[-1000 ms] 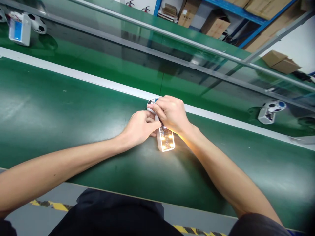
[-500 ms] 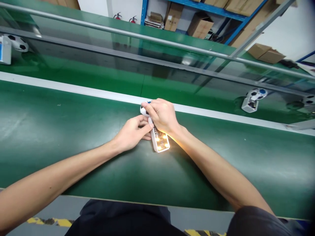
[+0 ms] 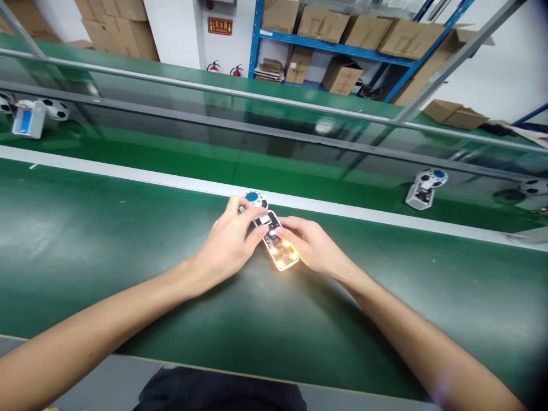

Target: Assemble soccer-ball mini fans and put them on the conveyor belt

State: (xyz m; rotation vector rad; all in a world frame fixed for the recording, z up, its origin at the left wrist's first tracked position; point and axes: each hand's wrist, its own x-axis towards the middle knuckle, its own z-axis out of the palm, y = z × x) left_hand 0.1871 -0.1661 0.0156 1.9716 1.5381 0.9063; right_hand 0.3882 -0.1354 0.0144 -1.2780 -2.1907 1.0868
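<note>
Between my hands is a white-cased device with an exposed circuit board (image 3: pixel 278 242), its lower end glowing with several yellow-orange lights. A small football-patterned ball part (image 3: pixel 256 198) with a blue disc adjoins its far end. My left hand (image 3: pixel 233 234) grips the device's upper left side, thumb on the board and fingers bent over the top. From the right, my right hand (image 3: pixel 310 242) holds the edge, its thumb pressed on the board near a small whitish light. The fingers behind the case are partly hidden.
Beyond a white strip (image 3: pixel 171 181) on the green bench (image 3: pixel 128 240) runs a green belt (image 3: pixel 205 162). On it stand similar football-patterned devices, one at right (image 3: pixel 422 194) and one at left (image 3: pixel 29 121). Metal rails (image 3: pixel 240 120) cross behind, with blue shelving (image 3: pixel 334 44) holding cartons farther back.
My right hand has moved off the ball part to the device's right side. My left hand has shifted up onto the board. The ball's blue disc now shows, and the view has tilted up.
</note>
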